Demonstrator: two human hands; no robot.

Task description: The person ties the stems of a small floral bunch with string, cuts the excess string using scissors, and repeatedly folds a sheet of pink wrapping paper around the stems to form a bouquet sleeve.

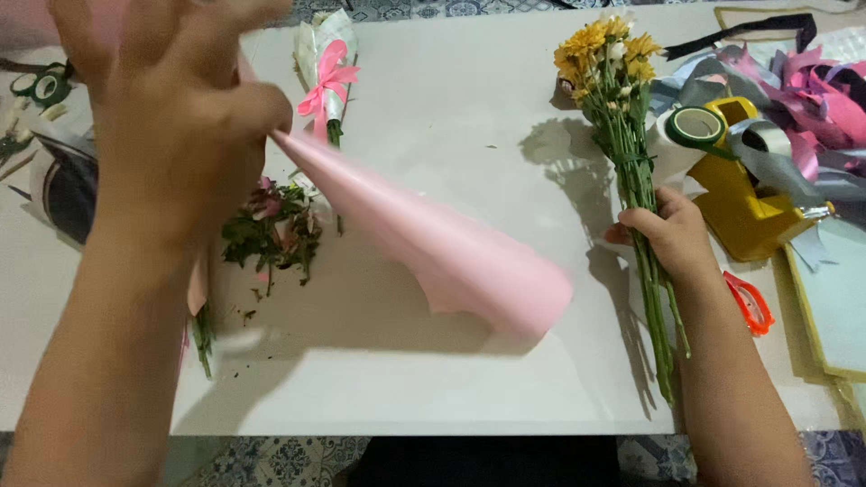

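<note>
My left hand (176, 108) is raised close to the camera at the upper left and pinches the narrow tip of a pink paper sheet (433, 243) rolled into a cone. The cone's wide end rests on the white table (469, 99). My right hand (666, 236) grips the green stems of a bunch of yellow and white flowers (612, 63) lying on the table at the right, blooms pointing away from me.
A small wrapped bouquet with a pink bow (327, 72) lies at the back. Cut leaves and petals (271, 230) sit left of centre. A yellow tape dispenser (740, 194), ribbons (803, 90) and orange scissors (750, 305) crowd the right side. Green tape rolls (41, 87) lie far left.
</note>
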